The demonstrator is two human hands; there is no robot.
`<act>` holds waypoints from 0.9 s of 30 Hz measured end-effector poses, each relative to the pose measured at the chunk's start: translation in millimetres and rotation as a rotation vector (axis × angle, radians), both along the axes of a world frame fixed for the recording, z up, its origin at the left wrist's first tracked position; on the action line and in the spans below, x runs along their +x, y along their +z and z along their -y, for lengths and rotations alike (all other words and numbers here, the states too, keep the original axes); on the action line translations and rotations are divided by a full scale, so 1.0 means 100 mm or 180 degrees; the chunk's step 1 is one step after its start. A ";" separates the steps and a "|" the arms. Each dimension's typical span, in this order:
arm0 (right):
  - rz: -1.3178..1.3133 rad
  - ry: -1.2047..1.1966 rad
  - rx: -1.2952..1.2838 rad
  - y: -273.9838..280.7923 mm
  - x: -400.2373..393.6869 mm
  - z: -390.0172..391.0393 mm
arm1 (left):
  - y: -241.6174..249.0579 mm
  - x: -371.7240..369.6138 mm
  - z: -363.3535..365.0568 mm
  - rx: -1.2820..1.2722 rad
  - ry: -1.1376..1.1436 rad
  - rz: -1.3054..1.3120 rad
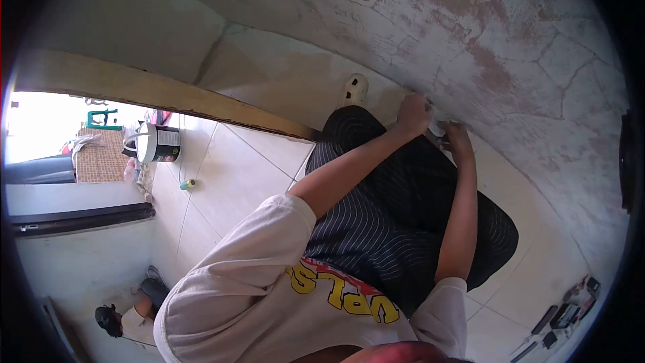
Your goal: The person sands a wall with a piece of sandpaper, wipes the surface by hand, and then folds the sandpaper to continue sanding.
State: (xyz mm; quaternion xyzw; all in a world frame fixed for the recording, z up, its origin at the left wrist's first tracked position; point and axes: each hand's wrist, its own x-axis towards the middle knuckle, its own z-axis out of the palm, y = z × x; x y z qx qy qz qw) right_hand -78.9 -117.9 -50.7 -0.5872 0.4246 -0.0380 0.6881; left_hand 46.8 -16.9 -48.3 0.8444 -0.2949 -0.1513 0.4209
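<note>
My left hand (pixel 413 115) is low by the foot of the patchy wall (pixel 490 60), with its fingers curled closed. What it holds, if anything, I cannot make out. Close beside it, my right hand (pixel 457 141) is also closed, at a small pale, shiny piece (pixel 438 130) that shows between the two hands. This piece is too small and partly covered to name. Both hands are just beyond my crossed legs in dark striped trousers (pixel 376 195). A light-coloured clog (pixel 356 89) is on my foot, left of the hands.
Tiled floor (pixel 228 161) extends to the left past a door frame (pixel 168 97). A white bucket (pixel 168 142) and a small green object (pixel 187 184) are there. Another person (pixel 131 319) sits at the lower left. Several dark tools (pixel 564 316) lie at the lower right.
</note>
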 end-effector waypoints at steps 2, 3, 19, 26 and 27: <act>-0.0132 0.0185 0.0148 -0.03 -0.02 0.04 | 0.15 0.03 -0.10 -0.0362 -0.0166 0.0256; -0.0125 0.0186 0.0152 -0.04 -0.02 0.04 | 0.11 0.05 -0.11 -0.0358 -0.0165 0.0263; -0.0218 0.0593 -0.0079 0.24 -0.01 -0.12 | -0.29 -0.02 0.08 0.0065 -0.0095 -0.0530; -0.0175 0.0337 -0.0198 0.08 0.01 -0.08 | -0.27 -0.09 0.12 0.0090 -0.0101 -0.0205; -0.0226 0.0352 -0.0181 0.04 0.02 -0.07 | -0.29 -0.09 0.11 0.0096 -0.0100 -0.0215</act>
